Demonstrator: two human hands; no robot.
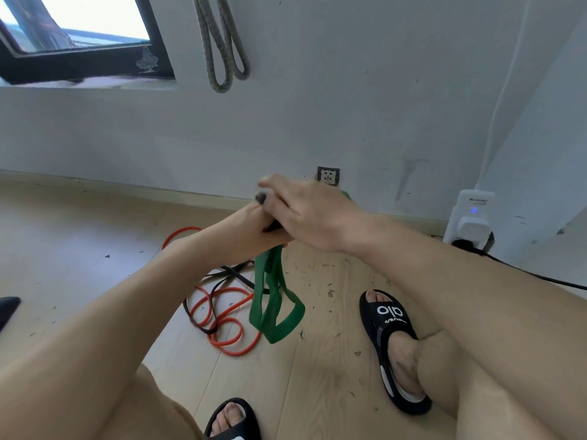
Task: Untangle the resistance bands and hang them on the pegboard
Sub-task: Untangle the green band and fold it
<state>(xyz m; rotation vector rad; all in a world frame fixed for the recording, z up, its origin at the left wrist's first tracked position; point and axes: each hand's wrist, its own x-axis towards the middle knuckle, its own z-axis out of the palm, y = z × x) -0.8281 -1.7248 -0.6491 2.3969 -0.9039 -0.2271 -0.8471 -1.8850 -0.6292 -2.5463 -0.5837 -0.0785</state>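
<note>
My left hand (pixel 251 231) and my right hand (pixel 305 211) meet in front of me above the floor, the right lying over the left. Both grip the top of a wide green resistance band (pixel 276 308), whose loops hang down from the hands to just above the floor. A bit of green shows behind the right hand. On the wooden floor below lies a tangle of a thin orange band (pixel 227 312) and a thin black band (pixel 222 276). A grey braided band (pixel 224 46) hangs in two loops on the wall at the top. No pegboard shows.
My feet in black slides (pixel 390 341) stand on the floor (pixel 79 249) at the right and bottom centre. A wall socket (pixel 328 176) sits behind the hands. A white charger (pixel 471 217) with a black cable is plugged in at the right. A dark-framed window (pixel 85 61) is at top left.
</note>
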